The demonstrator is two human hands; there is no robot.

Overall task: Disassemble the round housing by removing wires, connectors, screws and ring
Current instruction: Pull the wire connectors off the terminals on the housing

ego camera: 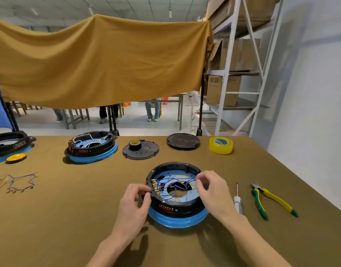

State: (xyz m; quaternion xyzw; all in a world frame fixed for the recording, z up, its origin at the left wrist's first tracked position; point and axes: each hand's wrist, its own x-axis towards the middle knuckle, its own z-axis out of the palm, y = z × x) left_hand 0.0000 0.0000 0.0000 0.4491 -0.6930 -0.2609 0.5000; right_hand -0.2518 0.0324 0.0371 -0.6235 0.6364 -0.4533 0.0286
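Two bare hands work at the round housing [175,191], a black plastic drum on a glossy blue base that sits near the front middle of the felt-covered table [69,218]. Starting from the left: a loose tangle of purple wires [17,183] lies flat on the cloth, well apart from the work. The left hand [135,203] has its fingers curled in, thumb and fingertips pinching at the housing's left rim beside a row of small brass connectors [155,186]; exactly what sits between the fingertips I cannot tell. Inside the drum, thin blue wires [175,186] loop over a pale blue disc with a round hole in it. The right hand [212,189] is also curled, its fingertips gathered at the right inner edge where those wires end, seemingly nipping one. Just right of that hand lies a slim screwdriver [237,199] with a pale handle, then pliers [270,201] with yellow-and-green grips. Farther back stand a second housing [91,146], two dark round lids, and a yellow tape roll [220,145].
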